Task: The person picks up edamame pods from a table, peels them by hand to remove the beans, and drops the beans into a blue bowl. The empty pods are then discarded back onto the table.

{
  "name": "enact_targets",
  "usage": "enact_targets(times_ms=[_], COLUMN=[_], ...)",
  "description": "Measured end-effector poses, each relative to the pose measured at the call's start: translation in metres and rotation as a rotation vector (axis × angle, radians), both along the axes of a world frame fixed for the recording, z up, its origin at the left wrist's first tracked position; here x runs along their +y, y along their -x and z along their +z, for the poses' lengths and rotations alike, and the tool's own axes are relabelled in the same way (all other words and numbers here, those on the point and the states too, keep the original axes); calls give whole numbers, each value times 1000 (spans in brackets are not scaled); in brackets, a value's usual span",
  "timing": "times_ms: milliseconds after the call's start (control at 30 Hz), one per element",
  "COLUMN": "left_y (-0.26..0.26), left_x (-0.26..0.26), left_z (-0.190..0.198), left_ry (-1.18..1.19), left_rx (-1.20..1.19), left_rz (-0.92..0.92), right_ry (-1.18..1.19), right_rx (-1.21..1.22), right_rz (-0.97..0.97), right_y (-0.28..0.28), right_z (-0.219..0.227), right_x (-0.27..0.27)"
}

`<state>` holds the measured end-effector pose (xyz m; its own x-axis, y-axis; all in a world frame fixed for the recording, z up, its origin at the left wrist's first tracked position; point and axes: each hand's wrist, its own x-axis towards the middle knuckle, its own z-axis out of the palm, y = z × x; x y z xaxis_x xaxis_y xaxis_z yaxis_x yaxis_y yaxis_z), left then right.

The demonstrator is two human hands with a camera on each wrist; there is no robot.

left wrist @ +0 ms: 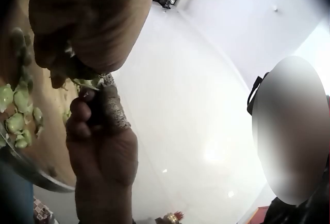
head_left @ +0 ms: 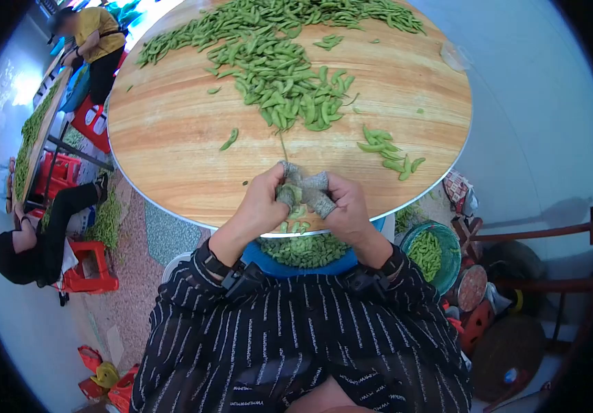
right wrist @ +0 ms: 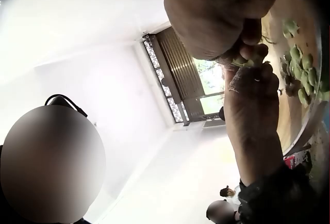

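Over the near edge of the round wooden table, my left hand point(head_left: 261, 201) and right hand point(head_left: 349, 208) meet fingertip to fingertip. Grey speckled covers point(head_left: 320, 202) wrap several fingers and thumbs. Between them both hands pinch a green soybean pod point(right wrist: 246, 63), mostly hidden by the fingers in the wrist views. Pale green shelled beans point(head_left: 296, 226) lie on the table rim just under the hands. Below that edge, a blue basin point(head_left: 269, 267) in front of my body is filled with green beans. A large heap of soybean pods point(head_left: 283, 76) spreads from the far side towards my hands.
A small group of pods point(head_left: 384, 148) lies right of my hands, a single pod point(head_left: 229, 139) to the left. On the floor at right stands a green basket point(head_left: 456, 258) of pods beside a wooden chair point(head_left: 544, 234). At left, people sit near red stools point(head_left: 93, 268).
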<state>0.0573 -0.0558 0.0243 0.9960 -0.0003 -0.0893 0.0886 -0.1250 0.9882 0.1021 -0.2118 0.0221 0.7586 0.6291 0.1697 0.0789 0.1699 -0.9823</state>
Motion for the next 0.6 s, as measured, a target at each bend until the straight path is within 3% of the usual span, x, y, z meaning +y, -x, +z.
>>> enact_targets(times_ms=[100,233,300,367,467,533,600], left_y=[3,5,7,14,21,25,17], left_x=[-7,-7,-7,-5,5,16,39], left_z=[-1,-2,1,15,23,23,20], left_ry=[-106,-190,-214,-679,-761,-807,-549], left_rx=[-120,-90,-77,-570,-603,-612,-426], left_rz=[10,81,89,-52,-77,-88,142], right_ry=[-7,49,231,624,771,807,810], right_rx=[35,8,-307,-469,-697,-777,-921], right_rz=[-28,-260,-317,-476,-536,-437,-341], right_y=[0,-15,-40,-57,-76,-89,-103], right_z=[-1,13,11,20,30,31,26], right_x=[-5,-40,-70,-98,-110,-98,-79])
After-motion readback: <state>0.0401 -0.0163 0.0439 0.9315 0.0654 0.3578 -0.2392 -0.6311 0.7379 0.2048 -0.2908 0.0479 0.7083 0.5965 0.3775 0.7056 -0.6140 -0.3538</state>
